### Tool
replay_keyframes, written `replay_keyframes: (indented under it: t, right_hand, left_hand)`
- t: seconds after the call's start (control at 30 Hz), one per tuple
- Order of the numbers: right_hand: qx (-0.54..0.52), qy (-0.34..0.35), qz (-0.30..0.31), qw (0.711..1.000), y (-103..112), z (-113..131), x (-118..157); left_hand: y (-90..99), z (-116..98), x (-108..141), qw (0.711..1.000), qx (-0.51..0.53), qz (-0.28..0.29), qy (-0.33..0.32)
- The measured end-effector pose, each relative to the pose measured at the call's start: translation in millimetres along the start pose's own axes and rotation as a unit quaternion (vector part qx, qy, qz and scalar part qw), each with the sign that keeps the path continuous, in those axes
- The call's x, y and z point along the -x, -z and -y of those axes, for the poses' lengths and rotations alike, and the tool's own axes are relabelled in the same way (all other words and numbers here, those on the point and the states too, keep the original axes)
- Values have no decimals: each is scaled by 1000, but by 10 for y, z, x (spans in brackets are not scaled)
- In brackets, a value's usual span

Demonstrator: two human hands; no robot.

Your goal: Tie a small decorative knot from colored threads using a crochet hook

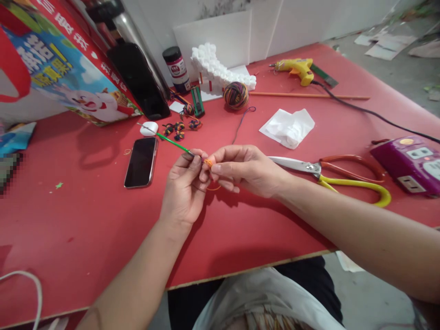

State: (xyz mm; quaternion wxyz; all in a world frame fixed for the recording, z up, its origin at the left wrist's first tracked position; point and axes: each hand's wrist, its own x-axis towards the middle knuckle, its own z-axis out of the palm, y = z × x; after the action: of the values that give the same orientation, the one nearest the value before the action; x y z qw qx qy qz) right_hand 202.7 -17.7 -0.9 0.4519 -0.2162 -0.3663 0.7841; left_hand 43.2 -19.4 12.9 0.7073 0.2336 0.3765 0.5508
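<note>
Above the red table, my left hand (pixel 187 183) is closed round the lower end of a thin green-handled hook (pixel 173 143), whose metal tip points up and left. The fingers of my right hand (pixel 240 167) pinch a small orange piece of yarn work (pixel 208 162), right beside the left fingertips. Both hands nearly touch. A dark strand of yarn (pixel 238 126) runs from near my right hand up to a multicoloured yarn ball (pixel 235 95). Small knotted yarn pieces (pixel 179 127) lie beyond the hook.
Left of my hands lies a phone (pixel 140 162), with a white case (pixel 149 129) behind it. Large scissors (pixel 314 168) and a purple power strip (pixel 409 165) are at the right. Farther back are crumpled tissue (pixel 288 127), a yellow glue gun (pixel 295 68) and a jar (pixel 176 68).
</note>
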Motion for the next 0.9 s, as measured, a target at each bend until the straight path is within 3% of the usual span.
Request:
replay_keyframes:
  t: [0.17, 0.9]
  right_hand:
    - [17, -11, -4, 1000, -27, 15, 5]
    - [-51, -92, -36, 994, -30, 25, 9]
  left_hand:
    - [-26, -8, -17, 999, 4, -39, 20]
    - [6, 69, -36, 998, -5, -46, 44]
